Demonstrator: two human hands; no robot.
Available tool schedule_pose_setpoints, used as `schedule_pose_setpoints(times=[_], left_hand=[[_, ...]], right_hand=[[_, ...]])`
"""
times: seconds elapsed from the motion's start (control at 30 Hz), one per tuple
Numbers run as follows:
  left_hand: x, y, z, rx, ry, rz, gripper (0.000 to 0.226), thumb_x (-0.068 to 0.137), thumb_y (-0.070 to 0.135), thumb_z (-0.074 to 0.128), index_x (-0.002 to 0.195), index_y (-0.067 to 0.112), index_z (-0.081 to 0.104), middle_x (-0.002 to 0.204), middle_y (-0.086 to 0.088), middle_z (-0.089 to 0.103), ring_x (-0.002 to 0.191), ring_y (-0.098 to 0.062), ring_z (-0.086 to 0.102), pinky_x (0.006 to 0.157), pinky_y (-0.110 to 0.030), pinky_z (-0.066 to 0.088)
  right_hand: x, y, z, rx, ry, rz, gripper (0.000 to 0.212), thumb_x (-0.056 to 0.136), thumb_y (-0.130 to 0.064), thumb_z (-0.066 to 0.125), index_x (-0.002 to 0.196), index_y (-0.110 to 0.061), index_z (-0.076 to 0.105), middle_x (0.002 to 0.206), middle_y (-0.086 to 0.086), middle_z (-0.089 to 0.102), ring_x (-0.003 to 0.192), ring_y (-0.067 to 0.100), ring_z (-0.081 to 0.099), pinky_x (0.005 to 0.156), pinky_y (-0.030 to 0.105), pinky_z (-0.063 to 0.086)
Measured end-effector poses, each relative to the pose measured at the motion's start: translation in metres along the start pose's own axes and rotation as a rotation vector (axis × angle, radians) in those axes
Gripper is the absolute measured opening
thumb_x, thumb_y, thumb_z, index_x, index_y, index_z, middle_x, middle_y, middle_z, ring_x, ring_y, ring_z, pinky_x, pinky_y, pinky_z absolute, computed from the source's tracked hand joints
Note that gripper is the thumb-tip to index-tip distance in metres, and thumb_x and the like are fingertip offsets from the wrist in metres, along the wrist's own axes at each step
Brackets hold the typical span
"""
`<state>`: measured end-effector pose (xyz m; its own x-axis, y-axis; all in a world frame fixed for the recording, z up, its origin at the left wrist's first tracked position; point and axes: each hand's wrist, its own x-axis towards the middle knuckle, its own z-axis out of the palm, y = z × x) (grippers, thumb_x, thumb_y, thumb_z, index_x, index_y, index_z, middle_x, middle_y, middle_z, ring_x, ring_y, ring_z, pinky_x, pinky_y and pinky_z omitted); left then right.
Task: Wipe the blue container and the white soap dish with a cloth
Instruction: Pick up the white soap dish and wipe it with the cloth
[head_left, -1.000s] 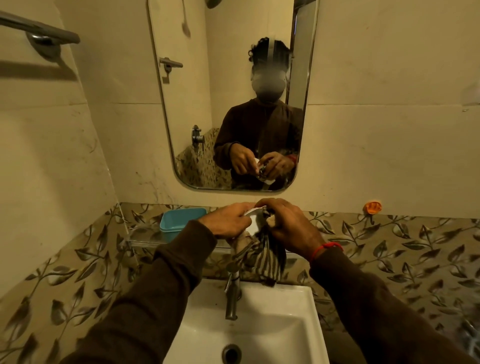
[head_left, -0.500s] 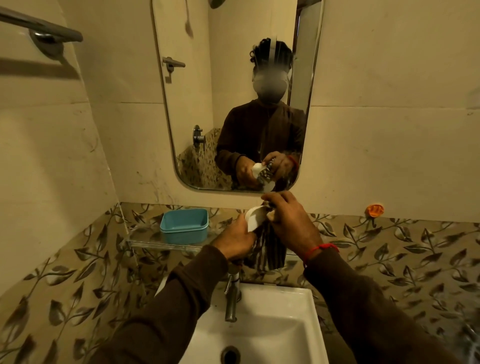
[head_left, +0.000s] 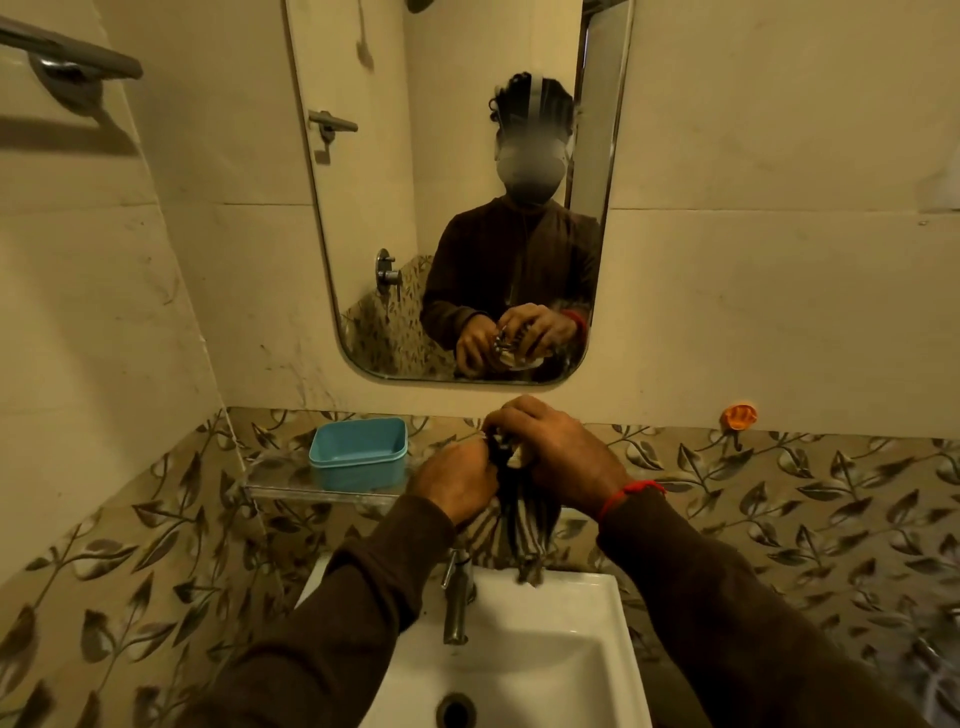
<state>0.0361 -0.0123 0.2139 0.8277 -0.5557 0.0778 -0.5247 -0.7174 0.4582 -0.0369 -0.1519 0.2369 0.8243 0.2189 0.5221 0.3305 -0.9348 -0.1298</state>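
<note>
White soap dish, small, smooth and only partly visible, is held above the white ceramic basin, between both hands. The right hand curls its fingers over the dish from above; the left hand grips the striped dark-and-light cloth, bunched against the dish with its tail hanging toward the metal tap. The mirror reflection confirms both hands clamped on dish and cloth. The blue rectangular plastic container stands apart on the clear glass shelf, to the left. Judged from this layout, wiping of the dish is in progress; whether the container has been wiped cannot be determined.
</note>
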Motion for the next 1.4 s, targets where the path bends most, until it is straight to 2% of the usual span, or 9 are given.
schedule_pose_setpoints(times=[0.1,0.17,0.3,0.4,0.67,0.8,0.9,1.2,1.4], left_hand=[[0.001,-0.004,-0.004,-0.267,0.115,0.032,0.013,0.097,0.039,0.059,0.091,0.029,0.065,0.096,0.000,0.071,0.091,-0.021,0.065,0.081,-0.038,0.052],[0.001,-0.011,-0.009,-0.597,0.060,0.000,0.019,0.092,0.041,0.067,0.091,0.022,0.068,0.096,-0.003,0.073,0.090,-0.022,0.068,0.086,-0.045,0.057],[-0.004,-0.021,-0.003,-1.459,-0.491,-0.180,0.060,0.092,0.058,0.060,0.129,0.012,0.066,0.128,-0.020,0.068,0.116,-0.034,0.066,0.096,-0.056,0.054],[-0.004,-0.017,0.008,-1.733,-0.653,-0.105,0.073,0.094,0.065,0.047,0.141,0.010,0.057,0.144,-0.024,0.055,0.132,-0.040,0.053,0.099,-0.060,0.050],[0.000,-0.013,0.003,-1.655,-0.724,-0.075,0.066,0.095,0.053,0.045,0.140,0.006,0.056,0.130,-0.027,0.061,0.102,-0.044,0.064,0.071,-0.039,0.056],[0.003,-0.012,0.009,-1.644,-0.755,-0.089,0.070,0.097,0.059,0.046,0.142,0.006,0.055,0.140,-0.029,0.055,0.117,-0.047,0.056,0.095,-0.049,0.047],[0.003,-0.011,0.016,-1.681,-0.743,-0.112,0.066,0.099,0.056,0.047,0.146,0.010,0.051,0.153,-0.028,0.042,0.141,-0.048,0.037,0.120,-0.061,0.018],[-0.002,0.004,0.027,-2.036,-0.561,-0.005,0.071,0.092,0.068,0.050,0.130,0.011,0.068,0.132,-0.020,0.066,0.122,-0.036,0.064,0.097,-0.048,0.053],[-0.006,-0.001,0.027,-2.024,-0.736,-0.120,0.078,0.090,0.070,0.051,0.136,0.008,0.062,0.136,-0.022,0.061,0.125,-0.037,0.059,0.109,-0.049,0.046]], right_hand=[[-0.001,0.008,0.001,0.058,0.093,0.112,0.044,0.080,-0.004,0.070,0.121,-0.017,0.060,0.121,0.004,0.057,0.103,0.022,0.058,0.083,0.038,0.054],[-0.003,0.013,0.003,0.064,0.193,0.189,0.040,0.080,-0.003,0.071,0.117,-0.017,0.061,0.118,0.004,0.058,0.101,0.022,0.058,0.083,0.032,0.053],[-0.001,0.020,0.003,0.126,0.371,0.398,0.040,0.080,0.002,0.067,0.115,-0.017,0.061,0.115,0.006,0.059,0.101,0.022,0.057,0.085,0.027,0.047],[0.001,0.015,0.009,0.103,0.360,0.436,0.042,0.081,0.001,0.065,0.118,-0.017,0.058,0.118,0.007,0.057,0.102,0.023,0.057,0.084,0.024,0.043],[-0.001,0.021,-0.002,-0.021,-0.030,0.202,0.065,0.078,-0.011,0.077,0.135,-0.020,0.048,0.134,0.006,0.049,0.112,0.020,0.057,0.089,0.031,0.053],[-0.001,0.021,-0.002,-0.046,-0.038,0.108,0.060,0.083,-0.008,0.070,0.137,-0.019,0.046,0.129,0.007,0.052,0.108,0.022,0.057,0.084,0.032,0.053],[0.000,0.019,-0.003,0.078,-0.033,0.052,0.055,0.082,-0.010,0.072,0.133,-0.017,0.052,0.121,0.005,0.057,0.105,0.022,0.057,0.086,0.036,0.052],[0.009,-0.003,0.000,0.576,0.135,0.040,0.055,0.081,-0.011,0.076,0.131,-0.021,0.056,0.127,-0.005,0.061,0.119,0.008,0.057,0.101,0.032,0.048],[0.003,-0.007,-0.002,0.850,0.062,0.051,0.030,0.080,0.000,0.072,0.106,-0.012,0.063,0.105,-0.003,0.067,0.102,0.018,0.065,0.091,0.034,0.052]])
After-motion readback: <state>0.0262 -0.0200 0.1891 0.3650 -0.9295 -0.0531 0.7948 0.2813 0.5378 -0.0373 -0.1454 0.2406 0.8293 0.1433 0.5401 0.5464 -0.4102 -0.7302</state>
